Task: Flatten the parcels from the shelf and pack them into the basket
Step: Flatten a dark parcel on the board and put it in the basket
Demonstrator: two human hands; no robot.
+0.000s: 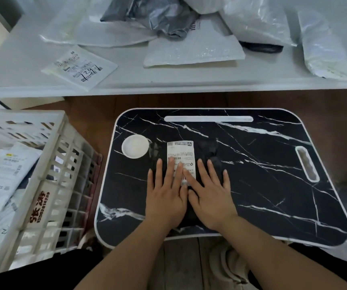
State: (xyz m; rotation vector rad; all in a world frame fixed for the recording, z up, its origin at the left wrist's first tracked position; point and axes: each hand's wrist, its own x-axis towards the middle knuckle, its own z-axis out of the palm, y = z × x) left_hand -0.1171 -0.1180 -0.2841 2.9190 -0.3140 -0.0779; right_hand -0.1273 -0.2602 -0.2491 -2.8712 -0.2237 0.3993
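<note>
A black parcel point(207, 149) with a white shipping label point(181, 152) lies flat on the black marble-patterned lap table point(273, 185). My left hand point(166, 193) and my right hand point(210, 195) press down on it side by side, fingers straight and spread, partly covering the label. The white slatted basket point(49, 185) stands to the left on the floor and holds several white parcels point(5, 176). On the white shelf point(126, 80) beyond the table lie more parcels: a small white one with handwriting point(80, 66), a flat white one point(193, 52) and a crumpled grey one point(158, 15).
A white round cup recess point(135, 146) sits at the table's left, a white slot point(208, 118) along its far edge and a handle cutout point(307, 166) at its right. Bulky white plastic parcels point(323, 45) crowd the shelf's right end. Wooden floor surrounds the table.
</note>
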